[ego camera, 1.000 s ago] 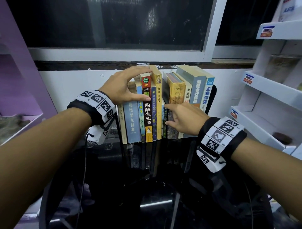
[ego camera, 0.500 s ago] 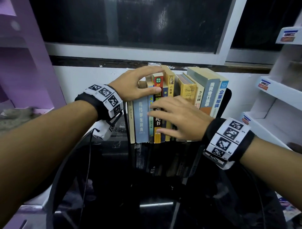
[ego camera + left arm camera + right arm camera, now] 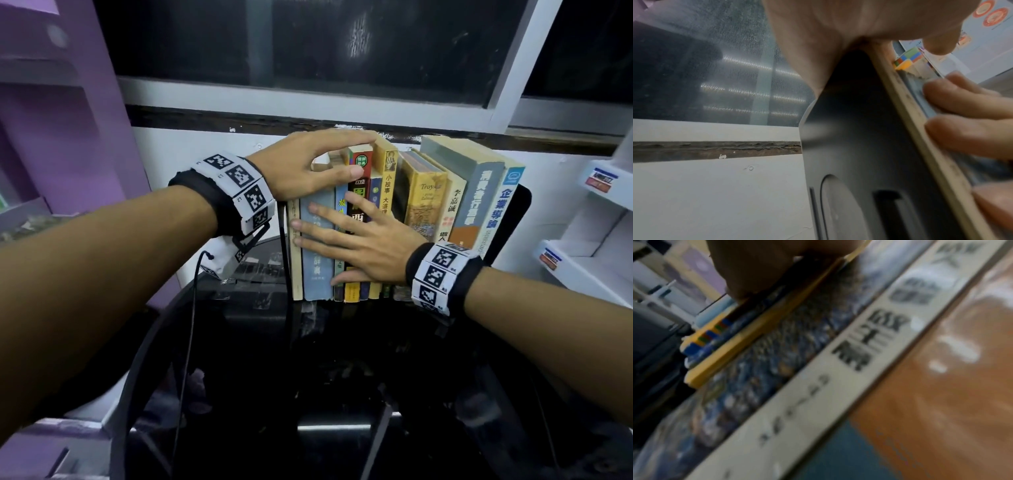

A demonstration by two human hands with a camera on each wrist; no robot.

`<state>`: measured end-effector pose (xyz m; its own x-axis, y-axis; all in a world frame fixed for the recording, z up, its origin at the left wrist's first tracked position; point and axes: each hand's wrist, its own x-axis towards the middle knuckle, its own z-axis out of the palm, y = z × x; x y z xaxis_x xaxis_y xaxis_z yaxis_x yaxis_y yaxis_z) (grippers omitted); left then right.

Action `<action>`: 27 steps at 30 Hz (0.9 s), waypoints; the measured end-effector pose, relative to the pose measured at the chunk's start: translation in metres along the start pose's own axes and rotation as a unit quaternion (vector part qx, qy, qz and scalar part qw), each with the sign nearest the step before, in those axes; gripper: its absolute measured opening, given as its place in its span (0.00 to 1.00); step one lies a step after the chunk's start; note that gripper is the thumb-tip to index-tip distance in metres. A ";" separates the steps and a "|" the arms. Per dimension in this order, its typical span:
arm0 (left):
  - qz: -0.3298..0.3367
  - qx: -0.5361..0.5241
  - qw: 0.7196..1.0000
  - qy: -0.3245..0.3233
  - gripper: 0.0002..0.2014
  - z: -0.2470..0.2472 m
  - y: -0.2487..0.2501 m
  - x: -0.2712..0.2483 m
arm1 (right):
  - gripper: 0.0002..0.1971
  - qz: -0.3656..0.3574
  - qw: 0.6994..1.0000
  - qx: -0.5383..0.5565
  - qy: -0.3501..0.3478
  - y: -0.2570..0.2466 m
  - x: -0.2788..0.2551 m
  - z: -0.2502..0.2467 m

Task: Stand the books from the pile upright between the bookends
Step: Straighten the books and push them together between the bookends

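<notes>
A row of books (image 3: 424,198) stands upright on the black table between a thin black left bookend (image 3: 283,246) and a black right bookend (image 3: 512,219). My left hand (image 3: 359,154) arches over the tops of the left-hand books, thumb on the red-topped spine (image 3: 359,164). My right hand (image 3: 346,233) lies flat with fingers spread, pressing on the grey-blue book (image 3: 317,270) and its neighbours. In the left wrist view the left bookend (image 3: 849,146) stands beside a beige book (image 3: 920,146), with right-hand fingers (image 3: 966,134) on it. The right wrist view shows blurred spines (image 3: 838,369).
A purple shelf unit (image 3: 68,137) stands at the left and a white rack (image 3: 599,240) at the right. A dark window (image 3: 342,51) and white wall lie behind the books. The glossy black table (image 3: 342,377) extends toward me; a wrist cable (image 3: 191,308) hangs over it.
My right hand slid left from the yellow book's spine to the left-hand books, fingers spreading flat. The left hand stayed on the book tops. The view moved closer.
</notes>
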<state>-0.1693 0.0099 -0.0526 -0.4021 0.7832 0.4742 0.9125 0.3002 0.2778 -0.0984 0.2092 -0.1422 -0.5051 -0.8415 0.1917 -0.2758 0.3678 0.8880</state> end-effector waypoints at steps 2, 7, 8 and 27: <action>0.012 0.006 1.000 0.004 0.27 -0.001 -0.001 0.001 | 0.45 0.007 1.000 -0.015 0.006 -0.004 0.000 0.003; 0.019 0.008 1.000 0.013 0.30 -0.001 -0.002 0.001 | 0.46 0.017 1.000 -0.010 0.017 -0.008 0.001 0.008; 0.019 0.007 1.000 0.011 0.30 -0.001 -0.002 0.002 | 0.46 0.020 1.000 -0.009 0.017 -0.008 0.001 0.009; 0.019 0.016 1.000 -0.006 0.29 -0.006 0.000 0.012 | 0.41 0.026 1.000 -0.011 0.001 -0.011 0.001 0.012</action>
<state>-0.1746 0.0155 -0.0417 -0.3671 0.8009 0.4731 0.9288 0.2881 0.2329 -0.1062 0.2090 -0.1570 -0.5170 -0.8219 0.2394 -0.2310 0.4032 0.8855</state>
